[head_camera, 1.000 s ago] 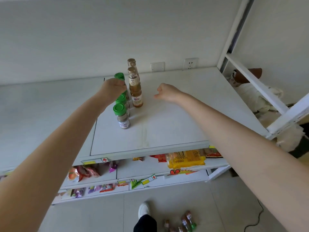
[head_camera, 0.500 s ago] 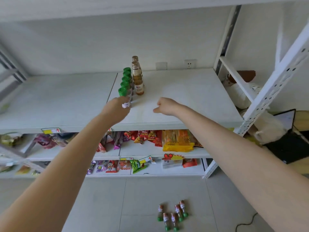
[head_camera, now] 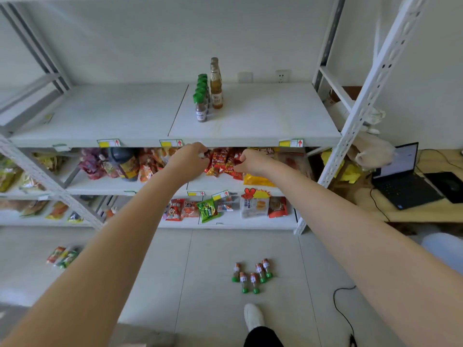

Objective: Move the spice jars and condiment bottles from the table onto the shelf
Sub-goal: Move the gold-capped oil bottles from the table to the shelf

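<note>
Our left grip (head_camera: 190, 159) and right grip (head_camera: 253, 161) both loosely curled on nothing, just below the top shelf's (head_camera: 250, 132) near edge, green-capped spice jars (head_camera: 201, 106) in a row on it, condiment bottles (head_camera: 216, 90) touching their right, more jars (head_camera: 250, 276) lying on the floor (head_camera: 175, 271).

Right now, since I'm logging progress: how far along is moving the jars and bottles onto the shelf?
Done: a row of green-capped jars and two amber bottles stand on the top shelf. In hand: nothing; the left hand and right hand look empty. Left: five small jars lie on the floor, not yet shelved.
</note>
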